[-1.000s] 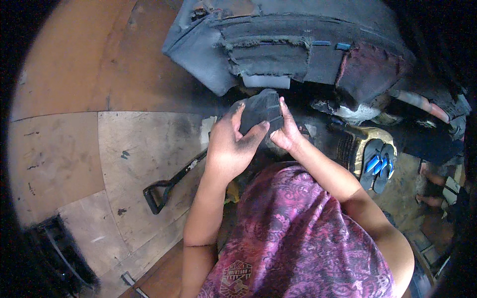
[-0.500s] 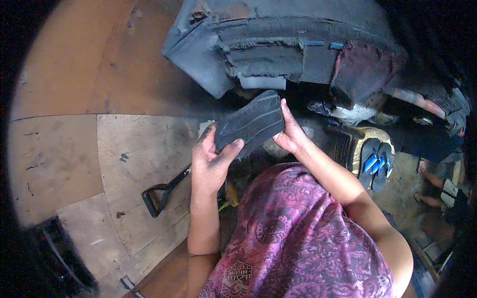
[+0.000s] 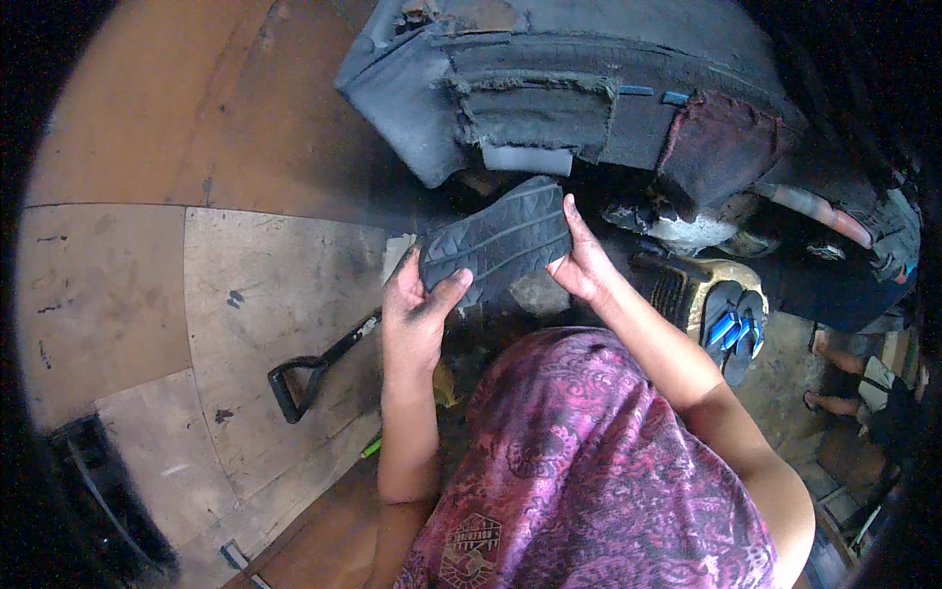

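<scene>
Between my two hands I hold a piece of black tire tread (image 3: 505, 236), a rough slab with long curved grooves on its upper face. My left hand (image 3: 420, 304) grips its near left end, thumb on top and fingers mostly hidden at the edge; the fingertips are blackened. At the opposite end my right hand (image 3: 581, 257) is closed on the edge, thumb pointing up along it, with its other fingers hidden beneath. Just beyond the tread hangs the lower edge of a dark, worn padded surface (image 3: 628, 59) with frayed patches.
Wooden boards (image 3: 285, 285) lie at the left, with a black D-shaped handle (image 3: 299, 385) over them. To the right, black flip-flops (image 3: 731, 324) with blue straps rest on a yellowish object. Another person's legs (image 3: 844, 378) show at far right. A black curved piece (image 3: 108, 496) sits lower left.
Both hands keep their hold on the tread, which has tipped slightly so its grooves catch more light. The whole view has shifted a little.
</scene>
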A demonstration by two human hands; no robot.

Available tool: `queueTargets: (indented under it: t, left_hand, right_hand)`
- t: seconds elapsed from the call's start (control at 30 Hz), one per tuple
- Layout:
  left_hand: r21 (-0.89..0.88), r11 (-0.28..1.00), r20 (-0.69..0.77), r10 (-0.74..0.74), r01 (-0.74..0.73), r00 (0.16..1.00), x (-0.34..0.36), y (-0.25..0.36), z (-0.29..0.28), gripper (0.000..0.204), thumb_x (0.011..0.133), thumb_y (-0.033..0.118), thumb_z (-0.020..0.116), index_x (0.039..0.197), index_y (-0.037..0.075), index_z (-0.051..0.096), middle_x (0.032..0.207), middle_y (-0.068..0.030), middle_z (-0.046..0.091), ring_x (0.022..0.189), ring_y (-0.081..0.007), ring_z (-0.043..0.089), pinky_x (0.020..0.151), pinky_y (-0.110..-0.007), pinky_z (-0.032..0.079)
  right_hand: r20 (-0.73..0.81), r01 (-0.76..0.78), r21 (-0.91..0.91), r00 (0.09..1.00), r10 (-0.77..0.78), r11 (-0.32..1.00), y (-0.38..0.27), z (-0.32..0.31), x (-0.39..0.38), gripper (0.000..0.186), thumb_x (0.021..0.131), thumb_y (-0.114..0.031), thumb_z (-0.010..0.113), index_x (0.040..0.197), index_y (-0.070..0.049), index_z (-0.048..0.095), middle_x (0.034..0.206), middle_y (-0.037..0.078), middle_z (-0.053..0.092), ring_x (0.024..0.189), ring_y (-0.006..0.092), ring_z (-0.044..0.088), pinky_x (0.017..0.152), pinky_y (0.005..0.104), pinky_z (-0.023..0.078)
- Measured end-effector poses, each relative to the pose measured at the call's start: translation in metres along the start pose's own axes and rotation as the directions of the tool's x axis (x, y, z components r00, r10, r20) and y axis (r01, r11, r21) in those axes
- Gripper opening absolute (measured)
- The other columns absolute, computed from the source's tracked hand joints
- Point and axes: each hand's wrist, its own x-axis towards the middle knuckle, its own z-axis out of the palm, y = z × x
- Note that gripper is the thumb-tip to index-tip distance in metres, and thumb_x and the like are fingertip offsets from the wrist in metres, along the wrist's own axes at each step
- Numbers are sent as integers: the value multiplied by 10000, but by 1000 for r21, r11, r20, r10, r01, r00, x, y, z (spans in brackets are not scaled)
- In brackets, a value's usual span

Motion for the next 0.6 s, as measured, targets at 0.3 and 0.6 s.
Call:
queueTargets:
  t: [0.3,0.6]
  left_hand:
    - [-61,993,-73,-106,102,992,-5,-11,-16,398,809,-37,630,1189,-32,510,1102,-87,614,1010,-157,582,943,-300,428]
    - [-265,962,-43,-87,72,995,-28,-45,-53,429,832,-63,579,1244,-33,462,1185,-126,575,1094,-216,562,985,-358,423]
  right_hand:
    - [27,40,-1,999,-39,999,-1,5,-5,444,906,-418,557,1185,-73,551,1192,88,598,1096,229,574,949,405,458]
    - [100,120,-109,989,-109,987,0,22,-20,384,915,-324,579,1224,-111,499,1171,49,583,1087,203,568,941,382,465]
